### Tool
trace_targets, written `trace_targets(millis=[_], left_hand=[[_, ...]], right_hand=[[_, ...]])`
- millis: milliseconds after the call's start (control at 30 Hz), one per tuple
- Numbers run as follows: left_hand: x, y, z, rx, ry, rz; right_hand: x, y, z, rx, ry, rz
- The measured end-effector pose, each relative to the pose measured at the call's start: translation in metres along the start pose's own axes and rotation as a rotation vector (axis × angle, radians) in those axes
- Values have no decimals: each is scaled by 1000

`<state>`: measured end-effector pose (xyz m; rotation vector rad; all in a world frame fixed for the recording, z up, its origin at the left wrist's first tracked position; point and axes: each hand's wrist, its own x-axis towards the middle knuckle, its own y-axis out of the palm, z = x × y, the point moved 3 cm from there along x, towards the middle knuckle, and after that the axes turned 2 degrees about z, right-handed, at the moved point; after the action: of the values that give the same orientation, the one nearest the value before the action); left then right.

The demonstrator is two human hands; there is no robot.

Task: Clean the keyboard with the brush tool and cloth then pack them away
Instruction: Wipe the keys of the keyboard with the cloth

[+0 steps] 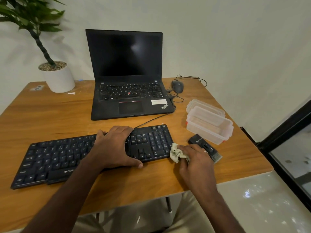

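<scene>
The black keyboard (94,155) is lying across the near part of the wooden tabletop (58,113), angled so that its right end is sitting farther from the near edge than its left. The left hand (116,147) is resting on top of it, spread wide, fingers reaching over the far rim and thumb lying along the near rim; its grip is flat and pressing rather than curling round anything. Just beside the keyboard's right end, the right hand (195,157) is bunching a pale, crumpled cloth (176,153), its grip closing on the fabric with the fingers curled over it. The brush tool (205,147), black with grey bristles at its near end, is lying on the tabletop immediately right of that hand, partly hidden by it. A clear plastic container (210,128) is sitting near the right edge, with its lid (202,106) lying behind it. An open laptop (127,81) is standing toward the far edge, a mouse (177,86) is resting to its right, and a potted plant (57,76) is occupying the far left corner.
</scene>
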<state>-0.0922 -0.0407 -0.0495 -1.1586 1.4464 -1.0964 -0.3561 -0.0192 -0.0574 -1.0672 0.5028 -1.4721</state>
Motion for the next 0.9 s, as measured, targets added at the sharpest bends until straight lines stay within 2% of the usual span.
trace_targets(millis=[467,600,900], left_hand=[[-1,-2,-1,-5,27,-11],[-1,-1,-1,-2,29,-7],[1,0,-2,5,12,-5]], right_hand=[[83,23,25,-58,86,27],[79,5,27,31,123,-44],[-16,-27,-31,-123,-260,-19]])
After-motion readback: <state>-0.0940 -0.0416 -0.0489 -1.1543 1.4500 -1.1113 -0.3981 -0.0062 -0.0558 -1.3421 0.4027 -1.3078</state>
